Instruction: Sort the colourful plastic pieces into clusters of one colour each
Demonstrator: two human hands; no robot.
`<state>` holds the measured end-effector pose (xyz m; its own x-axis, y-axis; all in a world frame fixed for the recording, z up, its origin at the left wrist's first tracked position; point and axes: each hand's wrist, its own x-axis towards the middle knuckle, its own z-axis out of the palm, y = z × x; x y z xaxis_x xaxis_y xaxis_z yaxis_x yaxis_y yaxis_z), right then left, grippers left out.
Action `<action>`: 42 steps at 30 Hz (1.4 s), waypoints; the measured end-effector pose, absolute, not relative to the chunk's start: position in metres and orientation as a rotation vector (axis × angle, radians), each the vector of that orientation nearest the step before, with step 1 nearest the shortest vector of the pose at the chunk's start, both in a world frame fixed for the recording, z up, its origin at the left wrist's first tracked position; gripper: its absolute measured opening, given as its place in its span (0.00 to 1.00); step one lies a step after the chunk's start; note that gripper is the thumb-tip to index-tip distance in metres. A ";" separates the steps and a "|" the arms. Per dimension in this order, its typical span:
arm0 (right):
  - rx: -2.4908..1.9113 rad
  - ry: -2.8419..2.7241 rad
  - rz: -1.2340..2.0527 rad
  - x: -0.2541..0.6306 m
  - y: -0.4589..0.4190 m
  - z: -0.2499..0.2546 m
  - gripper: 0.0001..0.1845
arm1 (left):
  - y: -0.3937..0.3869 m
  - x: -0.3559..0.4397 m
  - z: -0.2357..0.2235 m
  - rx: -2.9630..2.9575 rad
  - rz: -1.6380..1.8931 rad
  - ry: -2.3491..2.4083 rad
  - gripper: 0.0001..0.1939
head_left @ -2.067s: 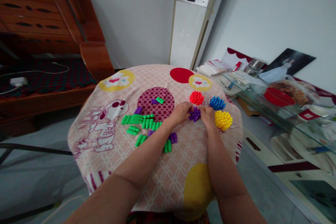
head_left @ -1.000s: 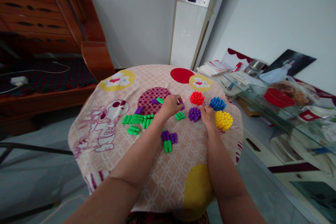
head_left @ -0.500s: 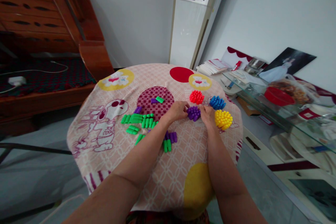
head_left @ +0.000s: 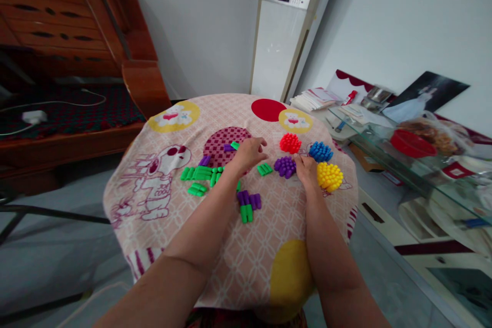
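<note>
My left hand (head_left: 250, 154) hovers over the table's middle with its fingers apart and nothing visible in them. Below and right of it lies a small row of green plastic pieces (head_left: 264, 169). My right hand (head_left: 306, 169) rests at the right edge of a standing cluster of purple plastic pieces (head_left: 285, 167), fingers curled together; whatever they hold is hidden. Around that hand stand a red cluster (head_left: 290, 143), a blue cluster (head_left: 321, 151) and a yellow cluster (head_left: 329, 177). Green rows (head_left: 200, 173) and a purple group (head_left: 254, 201) lie flat near my left forearm.
A patterned cloth covers the round table (head_left: 246, 277). A glass-topped side cabinet (head_left: 403, 164) on the right holds papers, a red bowl (head_left: 413, 142) and bags. A wooden bench (head_left: 142, 87) stands at the left, a white upright appliance (head_left: 282, 36) behind.
My left hand has moved off the purple cluster, left and up, and its fingers have spread. A green row beside the cluster now shows. My right hand stays by the cluster.
</note>
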<state>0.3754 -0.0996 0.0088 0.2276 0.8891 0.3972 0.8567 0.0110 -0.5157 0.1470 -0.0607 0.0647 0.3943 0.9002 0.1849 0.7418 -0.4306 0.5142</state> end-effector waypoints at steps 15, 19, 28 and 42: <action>-1.896 -1.609 0.103 0.375 -0.098 0.013 0.25 | -0.034 -0.013 0.049 1.830 0.112 1.732 0.16; -1.905 -1.594 0.119 0.374 -0.097 0.014 0.25 | -0.037 -0.010 0.056 1.825 0.206 1.569 0.12; -1.897 -1.594 0.120 0.376 -0.097 0.011 0.26 | -0.053 0.083 0.088 2.135 0.591 1.040 0.11; -1.851 -1.605 0.094 0.376 -0.099 0.010 0.30 | -0.072 0.176 0.049 2.519 0.573 0.727 0.17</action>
